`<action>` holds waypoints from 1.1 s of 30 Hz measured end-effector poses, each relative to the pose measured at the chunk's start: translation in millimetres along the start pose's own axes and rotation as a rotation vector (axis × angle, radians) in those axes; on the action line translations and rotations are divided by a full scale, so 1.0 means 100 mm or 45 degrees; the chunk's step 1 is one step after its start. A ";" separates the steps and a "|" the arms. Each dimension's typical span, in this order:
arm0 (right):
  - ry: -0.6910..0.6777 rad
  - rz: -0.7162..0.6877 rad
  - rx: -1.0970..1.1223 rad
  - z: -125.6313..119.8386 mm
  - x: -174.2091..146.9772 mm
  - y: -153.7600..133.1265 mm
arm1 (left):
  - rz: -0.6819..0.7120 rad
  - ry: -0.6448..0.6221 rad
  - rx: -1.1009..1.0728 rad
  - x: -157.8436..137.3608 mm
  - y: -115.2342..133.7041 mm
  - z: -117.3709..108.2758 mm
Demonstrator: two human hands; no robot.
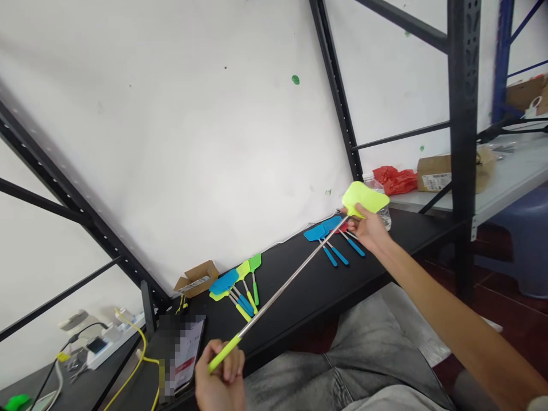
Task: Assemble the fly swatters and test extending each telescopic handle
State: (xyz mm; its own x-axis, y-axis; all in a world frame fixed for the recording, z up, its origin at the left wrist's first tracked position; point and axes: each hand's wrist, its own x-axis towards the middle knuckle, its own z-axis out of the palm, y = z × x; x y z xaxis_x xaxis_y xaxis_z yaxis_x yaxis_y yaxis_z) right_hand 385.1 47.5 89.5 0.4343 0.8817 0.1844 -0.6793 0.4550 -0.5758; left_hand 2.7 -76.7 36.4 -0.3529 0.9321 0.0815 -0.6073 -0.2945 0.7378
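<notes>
I hold a yellow-green fly swatter (365,197) with its metal telescopic rod (291,282) pulled out long. My left hand (220,379) grips the yellow-green handle near the bottom of the view. My right hand (368,228) grips the swatter just under its flat head, arm stretched out over the black shelf (299,285). Under my right hand lies a group of blue and red swatters (327,234). A second group of blue, yellow and green swatters (237,285) lies on the shelf left of the rod.
A small open cardboard box (197,278) sits by the white wall. A water bottle (379,197), red bag (396,180) and brown box (434,171) lie at the right. Black rack uprights (464,142) stand around. Cables and a power strip (107,342) lie at left.
</notes>
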 end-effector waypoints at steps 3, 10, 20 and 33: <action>-0.108 0.069 -0.024 0.18 -0.15 0.22 | -0.060 -0.072 0.029 -0.07 -0.01 0.05; -0.145 0.100 -0.017 0.11 -0.12 0.18 | -0.043 -0.024 0.174 0.06 0.06 -0.08; -0.111 -0.118 -0.037 0.10 -0.08 0.02 | -0.099 -0.281 0.596 0.02 -0.14 -0.16; -0.448 0.076 -0.242 0.52 -0.79 0.72 | -0.052 -0.324 0.575 -0.16 -0.22 0.12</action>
State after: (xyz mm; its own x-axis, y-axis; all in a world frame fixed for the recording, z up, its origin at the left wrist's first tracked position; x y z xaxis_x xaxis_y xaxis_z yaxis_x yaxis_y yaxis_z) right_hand 270.9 17.4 74.4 0.1462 0.9097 0.3887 -0.5615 0.3998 -0.7245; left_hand 30.5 -82.9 27.0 -0.1171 0.9792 0.1654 -0.2298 -0.1888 0.9548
